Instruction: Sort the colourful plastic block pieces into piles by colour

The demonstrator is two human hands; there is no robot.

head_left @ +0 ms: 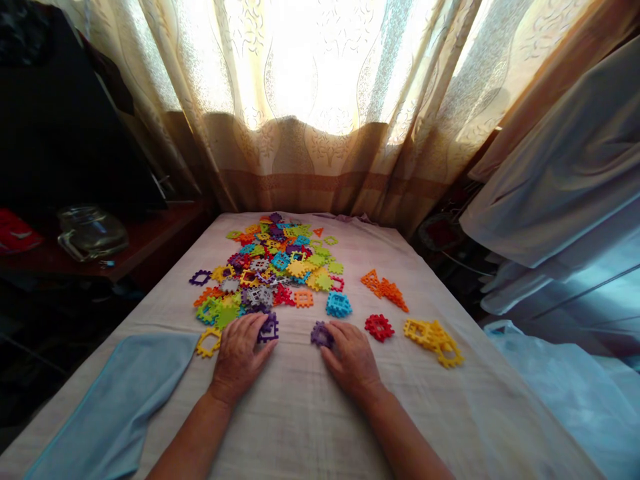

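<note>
My left hand is closed on a purple square building piece at the near edge of a mixed pile of toothed plastic pieces. To its right, my right hand has its fingers round a purple toothed piece, partly hidden under the fingertips. Just beyond lies a blue group of pieces. A red group, a yellow group and an orange group rest on the right side. Beside my left wrist is a yellow piece.
A light blue cloth lies on the left of the sheet-covered table. Patterned curtains hang behind. On a side table stand a glass jar and a dark screen. A pale plastic bag is at the right.
</note>
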